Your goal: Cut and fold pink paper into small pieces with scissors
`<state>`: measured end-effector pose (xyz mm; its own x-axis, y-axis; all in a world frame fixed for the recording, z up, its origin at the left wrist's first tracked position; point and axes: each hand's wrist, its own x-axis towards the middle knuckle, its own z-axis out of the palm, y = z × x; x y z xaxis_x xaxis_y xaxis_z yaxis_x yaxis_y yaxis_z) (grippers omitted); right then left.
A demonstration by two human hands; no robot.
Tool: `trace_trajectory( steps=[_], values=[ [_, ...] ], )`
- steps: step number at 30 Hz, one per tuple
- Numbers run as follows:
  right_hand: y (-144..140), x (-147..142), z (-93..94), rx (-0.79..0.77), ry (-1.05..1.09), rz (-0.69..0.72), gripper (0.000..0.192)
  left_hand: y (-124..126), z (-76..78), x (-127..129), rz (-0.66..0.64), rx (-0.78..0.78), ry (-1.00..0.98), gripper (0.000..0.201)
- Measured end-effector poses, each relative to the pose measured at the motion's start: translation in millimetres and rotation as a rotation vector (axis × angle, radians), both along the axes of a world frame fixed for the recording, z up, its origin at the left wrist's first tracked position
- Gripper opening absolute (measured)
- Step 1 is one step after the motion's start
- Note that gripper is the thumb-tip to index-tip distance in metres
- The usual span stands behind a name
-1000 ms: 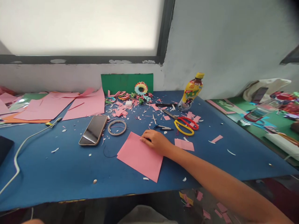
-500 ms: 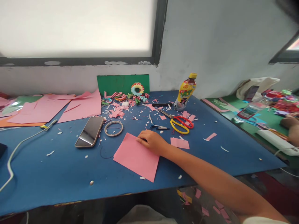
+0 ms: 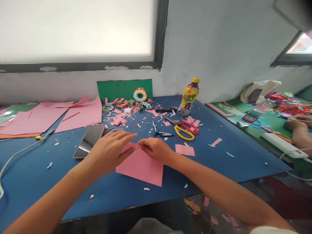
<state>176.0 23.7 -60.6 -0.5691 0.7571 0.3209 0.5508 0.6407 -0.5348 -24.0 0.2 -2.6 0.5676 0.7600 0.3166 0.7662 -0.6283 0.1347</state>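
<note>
A folded-looking sheet of pink paper (image 3: 143, 167) lies near the front of the blue table. My right hand (image 3: 156, 150) rests at its upper edge, thumb and fingertips pinched together on the paper. Over the sheet's upper left corner reaches my left hand (image 3: 109, 150), fingers stretched out and thumb apart, its thumb tip close to the right fingertips. Behind the left hand a roll of tape (image 3: 115, 130) is mostly hidden. A phone (image 3: 89, 140) lies just left of it, partly covered by the hand.
Scissors (image 3: 186, 131), a pair of compasses (image 3: 158, 132) and a drink bottle (image 3: 189, 97) stand or lie behind my right hand. Pink scraps (image 3: 119, 120) litter the back. Large pink sheets (image 3: 83, 113) lie left. A co-worker's hand (image 3: 301, 130) is at the green table, right.
My left hand has come in from the left and now reaches over the pink paper's upper corner, covering the tape roll. My right hand keeps its place on the paper; the view has shifted slightly.
</note>
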Motion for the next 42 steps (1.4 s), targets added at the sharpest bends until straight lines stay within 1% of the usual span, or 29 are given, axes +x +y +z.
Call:
trace_trajectory(
  steps=[2,4,6,9,11,13,16,19,22,24,25,27,28,30,31,32,34,35,36,38,40,42],
  values=[
    [1.0,1.0,0.8,0.024,-0.014,-0.005,0.019,10.8,-7.8,1.0,-0.023,-0.108,0.028,0.028],
    [1.9,1.5,0.7,0.045,-0.032,-0.007,0.017,19.5,-16.9,2.3,-0.022,-0.213,0.005,0.031],
    [2.3,0.7,0.0,0.059,-0.053,-0.002,0.017,23.5,-25.6,4.4,-0.021,-0.257,-0.050,0.031],
    [3.1,-2.0,-0.9,0.075,-0.096,0.021,0.022,22.1,-34.7,8.5,-0.050,-0.270,-0.111,0.032],
    [5.3,-2.3,-0.3,0.085,-0.134,0.042,0.022,20.7,-36.5,9.4,-0.079,-0.282,-0.140,0.031],
    [9.6,1.0,2.1,0.094,-0.166,0.056,0.022,22.2,-34.8,6.0,-0.088,-0.288,-0.172,0.030],
    [19.0,12.7,8.2,0.090,-0.178,0.039,0.020,30.8,-28.8,-9.1,-0.049,-0.230,-0.273,0.026],
    [29.1,26.2,14.2,0.053,-0.139,-0.006,0.019,40.2,-23.2,-27.6,0.037,-0.136,-0.379,0.024],
    [39.1,37.8,17.1,-0.017,-0.038,-0.054,0.017,42.2,-18.3,-37.4,0.122,-0.108,-0.459,0.023],
    [46.2,45.8,17.1,-0.082,0.067,-0.118,0.020,39.7,-13.9,-38.7,0.217,-0.116,-0.526,0.022],
    [49.7,49.7,16.8,-0.119,0.129,-0.159,0.023,38.1,-11.3,-38.7,0.288,-0.120,-0.573,0.021],
    [55.2,55.0,15.8,-0.208,0.260,-0.226,0.030,35.6,-6.7,-37.5,0.442,-0.116,-0.729,0.019],
    [56.5,55.1,15.2,-0.264,0.321,-0.234,0.033,34.9,-5.5,-36.4,0.502,-0.120,-0.838,0.020],
    [55.0,48.3,13.3,-0.399,0.417,-0.180,0.038,34.6,-6.7,-31.9,0.555,-0.148,-1.045,0.024],
    [52.0,41.6,12.0,-0.473,0.450,-0.131,0.040,34.6,-9.6,-28.3,0.555,-0.168,-1.121,0.027],
    [47.7,33.3,10.3,-0.541,0.475,-0.084,0.044,34.5,-13.9,-23.9,0.547,-0.192,-1.153,0.029],
    [37.1,16.1,6.3,-0.649,0.517,-0.022,0.046,33.1,-25.4,-13.3,0.500,-0.256,-1.163,0.034],
    [31.8,8.8,4.2,-0.687,0.537,-0.007,0.044,31.7,-31.5,-7.6,0.440,-0.355,-1.179,0.035],
    [27.2,3.3,2.3,-0.707,0.566,-0.014,0.043,29.9,-37.2,-2.2,0.388,-0.425,-1.208,0.038],
    [21.7,-1.6,-0.4,-0.719,0.617,-0.045,0.043,25.5,-45.3,6.9,0.276,-0.626,-1.186,0.044],
    [20.8,0.0,-1.3,-0.712,0.647,-0.080,0.043,21.0,-47.6,12.3,0.191,-0.782,-1.178,0.051],
    [22.4,3.9,-0.9,-0.713,0.656,-0.096,0.043,17.3,-45.3,13.8,0.177,-0.877,-1.149,0.057]
  ],
)
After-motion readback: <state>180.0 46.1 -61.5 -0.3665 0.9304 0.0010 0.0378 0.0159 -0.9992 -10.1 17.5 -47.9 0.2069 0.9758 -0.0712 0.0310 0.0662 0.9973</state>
